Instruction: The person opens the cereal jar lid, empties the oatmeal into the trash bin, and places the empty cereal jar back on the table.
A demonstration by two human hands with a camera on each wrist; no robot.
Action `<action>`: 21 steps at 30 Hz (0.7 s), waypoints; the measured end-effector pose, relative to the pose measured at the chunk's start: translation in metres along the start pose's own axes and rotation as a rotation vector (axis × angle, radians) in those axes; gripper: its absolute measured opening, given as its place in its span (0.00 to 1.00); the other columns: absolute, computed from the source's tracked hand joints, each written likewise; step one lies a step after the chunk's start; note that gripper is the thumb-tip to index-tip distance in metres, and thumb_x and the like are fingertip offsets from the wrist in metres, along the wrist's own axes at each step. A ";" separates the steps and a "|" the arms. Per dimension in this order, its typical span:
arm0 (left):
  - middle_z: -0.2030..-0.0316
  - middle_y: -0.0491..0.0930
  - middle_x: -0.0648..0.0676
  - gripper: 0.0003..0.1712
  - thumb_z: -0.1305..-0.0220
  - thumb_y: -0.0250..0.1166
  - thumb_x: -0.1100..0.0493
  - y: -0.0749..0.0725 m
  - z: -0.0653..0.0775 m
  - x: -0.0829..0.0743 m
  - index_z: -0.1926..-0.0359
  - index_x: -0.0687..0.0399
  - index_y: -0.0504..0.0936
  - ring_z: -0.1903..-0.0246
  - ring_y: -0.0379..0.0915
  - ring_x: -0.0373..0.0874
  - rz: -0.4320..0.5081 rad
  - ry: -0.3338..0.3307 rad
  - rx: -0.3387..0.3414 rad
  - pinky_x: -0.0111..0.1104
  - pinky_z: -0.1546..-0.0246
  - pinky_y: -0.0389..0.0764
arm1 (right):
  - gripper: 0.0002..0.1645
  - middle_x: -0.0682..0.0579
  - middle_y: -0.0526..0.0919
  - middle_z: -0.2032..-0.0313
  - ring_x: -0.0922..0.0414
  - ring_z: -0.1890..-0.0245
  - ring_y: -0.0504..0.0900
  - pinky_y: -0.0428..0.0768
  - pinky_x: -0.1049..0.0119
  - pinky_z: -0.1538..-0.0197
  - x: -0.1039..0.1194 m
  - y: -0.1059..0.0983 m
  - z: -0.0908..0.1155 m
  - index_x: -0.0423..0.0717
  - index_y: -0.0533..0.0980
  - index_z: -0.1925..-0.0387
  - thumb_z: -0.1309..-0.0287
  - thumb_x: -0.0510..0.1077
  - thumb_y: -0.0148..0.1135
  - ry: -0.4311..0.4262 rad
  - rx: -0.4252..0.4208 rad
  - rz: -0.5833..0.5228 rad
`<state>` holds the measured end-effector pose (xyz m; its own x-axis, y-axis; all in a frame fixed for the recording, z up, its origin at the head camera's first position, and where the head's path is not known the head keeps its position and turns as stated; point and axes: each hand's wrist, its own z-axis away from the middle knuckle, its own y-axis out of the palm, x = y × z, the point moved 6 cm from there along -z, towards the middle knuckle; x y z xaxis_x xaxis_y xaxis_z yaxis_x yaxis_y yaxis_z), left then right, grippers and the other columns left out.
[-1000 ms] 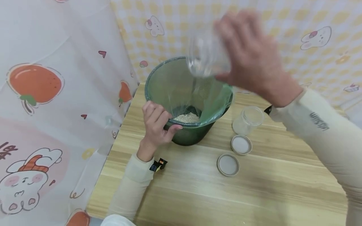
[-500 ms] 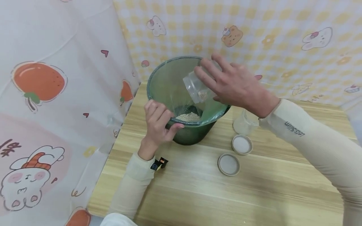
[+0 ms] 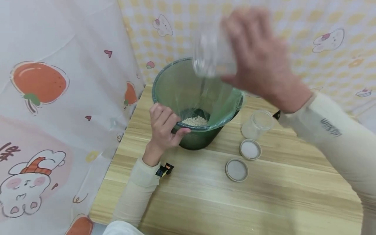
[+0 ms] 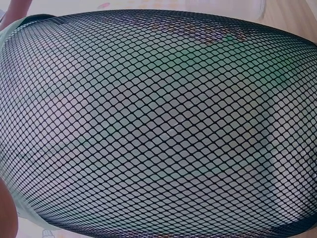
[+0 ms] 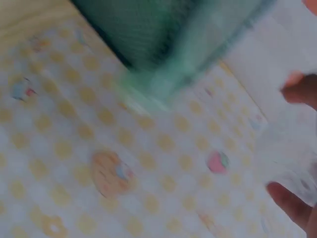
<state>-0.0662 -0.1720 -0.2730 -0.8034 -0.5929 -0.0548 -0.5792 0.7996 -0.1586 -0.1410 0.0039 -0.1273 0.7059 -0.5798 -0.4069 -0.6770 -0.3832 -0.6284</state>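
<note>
My left hand (image 3: pixel 164 125) grips the near-left rim of a dark green mesh trash bin (image 3: pixel 195 141), thumb outside. A translucent green bag (image 3: pixel 223 107) lines it, folded over the rim. Pale grains (image 3: pixel 195 121) lie heaped at the bottom. Over the bin's far right side, my right hand (image 3: pixel 259 55) holds a clear jar (image 3: pixel 212 55) tipped sideways, its mouth toward the left; both are blurred. In the right wrist view, fingers (image 5: pixel 292 203) hold the jar (image 5: pixel 282 153) from two sides. Mesh wall (image 4: pixel 163 129) fills the left wrist view.
Right of the bin, a second clear jar (image 3: pixel 254 125) stands uncovered on the wooden table (image 3: pixel 199 202). Two round lids lie in front of it, one lid (image 3: pixel 250 149) nearer the jar and another lid (image 3: pixel 236 170) closer to me. Patterned curtains (image 3: pixel 182 29) hang behind and at left.
The right hand lowered the jar into the bin's opening half a second ago, then raised it up and to the right again. The left hand keeps its grip on the rim.
</note>
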 end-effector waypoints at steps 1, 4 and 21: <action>0.83 0.62 0.53 0.31 0.33 0.52 0.37 0.000 0.000 0.000 0.82 0.57 0.67 0.77 0.58 0.51 0.001 0.002 0.004 0.46 0.65 0.57 | 0.54 0.37 0.69 0.43 0.37 0.46 0.68 0.77 0.44 0.77 0.007 0.010 0.007 0.38 0.61 0.38 0.63 0.56 0.76 -0.032 0.081 -0.018; 0.82 0.62 0.53 0.31 0.33 0.52 0.37 0.001 0.001 0.000 0.82 0.57 0.67 0.76 0.58 0.51 -0.001 0.004 0.011 0.46 0.65 0.57 | 0.58 0.37 0.67 0.45 0.38 0.46 0.67 0.77 0.52 0.83 0.024 0.036 0.025 0.37 0.60 0.39 0.68 0.56 0.78 -0.130 0.305 -0.032; 0.83 0.62 0.53 0.32 0.32 0.51 0.37 -0.002 0.000 -0.002 0.83 0.57 0.67 0.77 0.58 0.51 -0.011 -0.013 0.009 0.46 0.65 0.57 | 0.60 0.37 0.67 0.42 0.36 0.43 0.65 0.77 0.44 0.77 0.007 0.014 0.005 0.37 0.60 0.37 0.71 0.52 0.80 -0.086 0.257 -0.070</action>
<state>-0.0638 -0.1722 -0.2730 -0.7950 -0.6029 -0.0663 -0.5867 0.7921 -0.1682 -0.1443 -0.0021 -0.1424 0.7718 -0.4909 -0.4041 -0.5582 -0.2189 -0.8003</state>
